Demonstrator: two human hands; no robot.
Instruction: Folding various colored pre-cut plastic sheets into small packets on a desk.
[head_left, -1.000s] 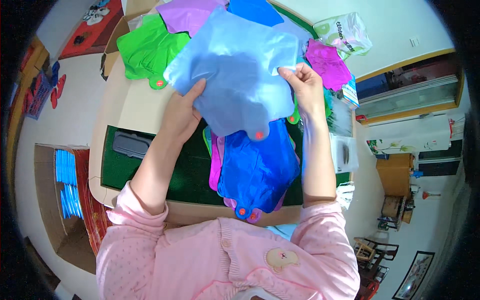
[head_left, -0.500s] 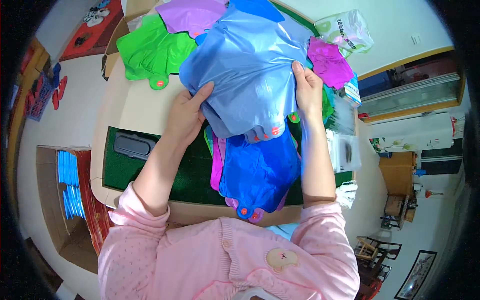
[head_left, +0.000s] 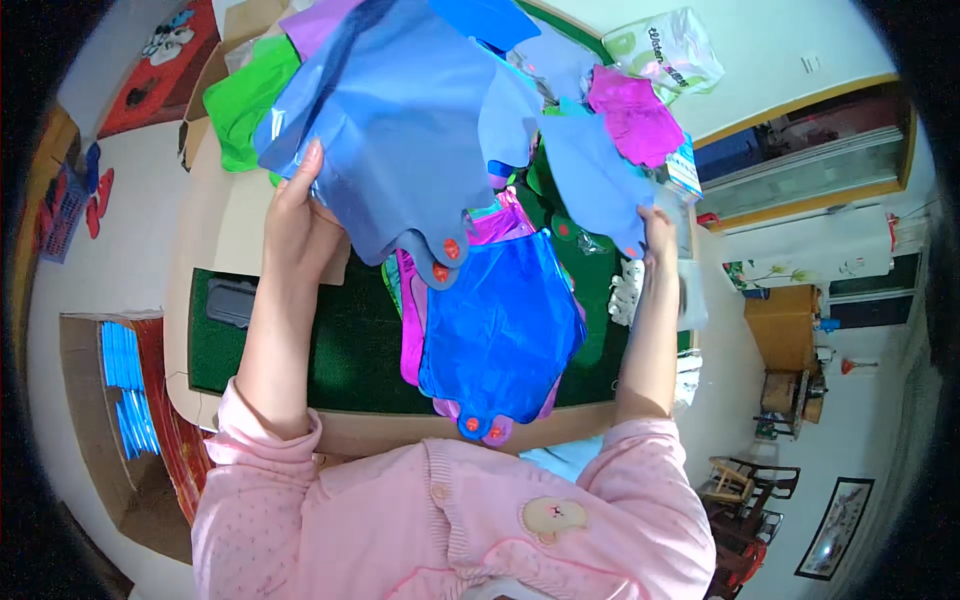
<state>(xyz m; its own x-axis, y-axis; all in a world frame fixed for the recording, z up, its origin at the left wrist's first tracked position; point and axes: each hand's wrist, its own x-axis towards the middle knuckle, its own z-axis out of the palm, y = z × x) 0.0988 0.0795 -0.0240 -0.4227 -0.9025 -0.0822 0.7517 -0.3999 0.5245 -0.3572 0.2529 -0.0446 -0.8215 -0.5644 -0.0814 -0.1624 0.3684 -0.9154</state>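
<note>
In my left hand (head_left: 300, 215) are pale blue flat foil balloons (head_left: 400, 140), pinched at their left edge between thumb and fingers. Two of their rounded tabs, each with a red dot, hang at the bottom. Off to the right, my right hand (head_left: 658, 238) grips a single pale blue foil balloon (head_left: 595, 175) near its dotted tab. Below and between my hands, a dark blue foil balloon (head_left: 500, 335) lies flat on top of magenta and purple ones (head_left: 411, 320), whose edges stick out. How many layers my left hand holds I cannot tell.
A green mat (head_left: 350, 370) covers part of the table, with a black case (head_left: 228, 302) at its left. Green (head_left: 240, 110) and magenta foil balloons (head_left: 635, 115) lie farther back. A white plastic bag (head_left: 665, 55) stands at the back right. A cardboard box (head_left: 85, 370) is left of the table.
The pale blue foil balloons were together between both hands. Now one is apart in my right hand, which moved right and down, while my left hand carried the others leftward.
</note>
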